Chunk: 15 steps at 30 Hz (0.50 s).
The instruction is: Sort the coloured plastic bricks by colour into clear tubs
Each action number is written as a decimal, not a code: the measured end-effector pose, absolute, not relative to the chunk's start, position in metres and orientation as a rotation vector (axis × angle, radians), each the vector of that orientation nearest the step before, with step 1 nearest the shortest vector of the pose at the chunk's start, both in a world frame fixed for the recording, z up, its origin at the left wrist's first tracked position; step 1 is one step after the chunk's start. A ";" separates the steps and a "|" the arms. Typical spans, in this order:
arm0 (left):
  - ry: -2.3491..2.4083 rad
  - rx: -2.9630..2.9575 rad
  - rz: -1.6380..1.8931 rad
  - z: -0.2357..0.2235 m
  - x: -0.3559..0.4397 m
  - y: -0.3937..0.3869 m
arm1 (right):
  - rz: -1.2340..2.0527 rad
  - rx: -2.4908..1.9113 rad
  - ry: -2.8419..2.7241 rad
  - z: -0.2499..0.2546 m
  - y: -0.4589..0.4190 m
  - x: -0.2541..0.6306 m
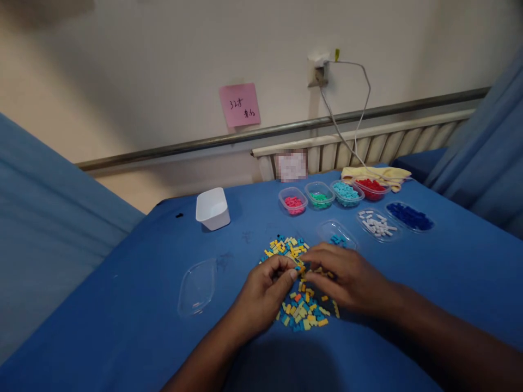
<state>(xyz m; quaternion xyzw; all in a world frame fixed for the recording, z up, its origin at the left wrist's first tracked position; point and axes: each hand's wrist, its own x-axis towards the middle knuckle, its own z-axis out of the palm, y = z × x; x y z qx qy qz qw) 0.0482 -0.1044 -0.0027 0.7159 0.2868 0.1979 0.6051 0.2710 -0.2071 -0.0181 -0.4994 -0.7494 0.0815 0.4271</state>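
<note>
Small building bricks in yellow, pale yellow and blue lie in a loose pile (302, 313) on the blue cloth, with an orange one among them. Over the pile, my left hand (267, 286) is closed in a pinch, a small blue brick (298, 268) showing at its thumb and fingertip. My right hand (351, 272) reaches in from the right just above the bricks. Its thumb and fingers are apart, and I see nothing held between them. Behind my right hand is a clear plastic lid (327, 227) with several blue bricks (338, 240) on it.
Clear tubs of pink (293, 204), green (321, 199), light blue (346, 191) and red pieces (371, 188) line the back. White (376, 224) and dark blue pieces (409, 216) lie on lids. A white box (213, 209) and clear lid (197, 287) stand left.
</note>
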 end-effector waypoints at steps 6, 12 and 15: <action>0.723 1.489 0.514 -0.004 0.054 -0.111 | 0.318 -1.171 -1.701 -0.026 -0.207 0.244; 0.766 1.284 0.471 -0.004 0.060 -0.111 | 0.282 -1.162 -1.673 -0.027 -0.206 0.245; 0.769 1.262 0.494 -0.004 0.061 -0.111 | 0.223 -1.152 -1.713 -0.026 -0.207 0.245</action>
